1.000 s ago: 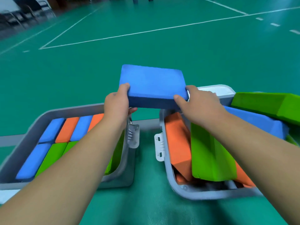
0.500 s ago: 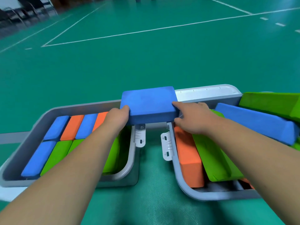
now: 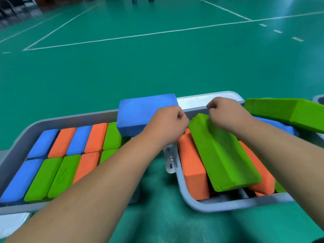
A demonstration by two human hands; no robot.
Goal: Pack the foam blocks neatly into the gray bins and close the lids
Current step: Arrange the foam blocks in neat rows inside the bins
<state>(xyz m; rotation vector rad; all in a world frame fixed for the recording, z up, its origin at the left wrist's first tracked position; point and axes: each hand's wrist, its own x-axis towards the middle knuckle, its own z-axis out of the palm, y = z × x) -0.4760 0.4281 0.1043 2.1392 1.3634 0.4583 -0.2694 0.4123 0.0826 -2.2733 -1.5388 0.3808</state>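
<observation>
Two gray bins stand side by side on the green floor. The left bin (image 3: 70, 118) holds two tidy rows of blue, orange and green foam blocks. A blue block (image 3: 145, 113) lies flat on top at that bin's far right corner. My left hand (image 3: 166, 123) is curled in a fist at the blue block's near right corner, with nothing visibly in it. The right bin (image 3: 219, 206) holds loose blocks: an orange one (image 3: 192, 169) and a tilted green one (image 3: 224, 158). My right hand (image 3: 226, 114) hovers curled over the green block's far end, holding nothing.
A large green block (image 3: 289, 113) and a blue block (image 3: 280, 127) lie across the right bin's right side. The right bin's white lid (image 3: 192, 102) stands open behind it. A clear latch (image 3: 171, 158) hangs between the bins. Another white lid (image 3: 10, 223) shows at lower left.
Both hands carried the blue block down and left onto the left bin's far right corner, then let go. Both hands have curled into fists, the right one now over the green block.
</observation>
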